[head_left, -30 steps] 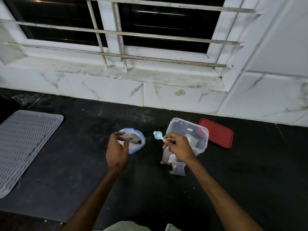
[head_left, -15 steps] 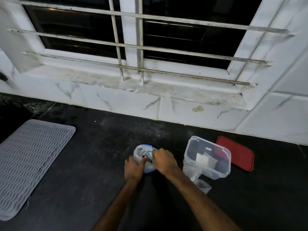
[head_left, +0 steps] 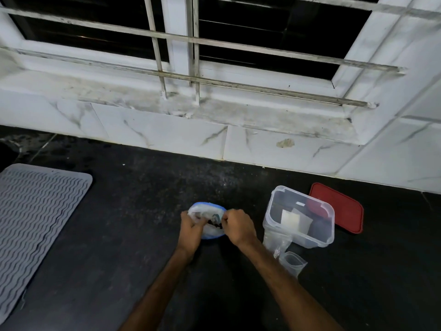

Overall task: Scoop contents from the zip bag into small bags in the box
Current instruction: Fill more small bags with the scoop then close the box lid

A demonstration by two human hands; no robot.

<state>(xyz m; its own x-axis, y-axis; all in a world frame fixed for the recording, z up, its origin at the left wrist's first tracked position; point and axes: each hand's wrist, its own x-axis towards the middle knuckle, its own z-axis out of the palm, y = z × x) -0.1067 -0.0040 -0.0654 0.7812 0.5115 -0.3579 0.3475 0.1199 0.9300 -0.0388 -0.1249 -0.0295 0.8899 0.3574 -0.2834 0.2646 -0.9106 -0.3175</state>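
Zip bag (head_left: 206,207) is sitting on the dark counter (head_left: 119,235), directly between the 2 hands and touching both, its blue-rimmed mouth facing up. I am reading the left hand (head_left: 191,229) as gripping the near-left rim, fingers curled over the film. The right hand (head_left: 236,225) is curling tightly around what I am judging to be the handle of a teal scoop (head_left: 216,217). The handle is hidden, but the bowl is showing just beside the thumb, dipping into the dark contents. The mouth's long axis is running left to right, hand to hand. The box (head_left: 317,241) is standing to the right, nearer the right hand, with small bags (head_left: 292,261) lying at its front wall. Both forearms are converging from below, backs of the hands facing up.
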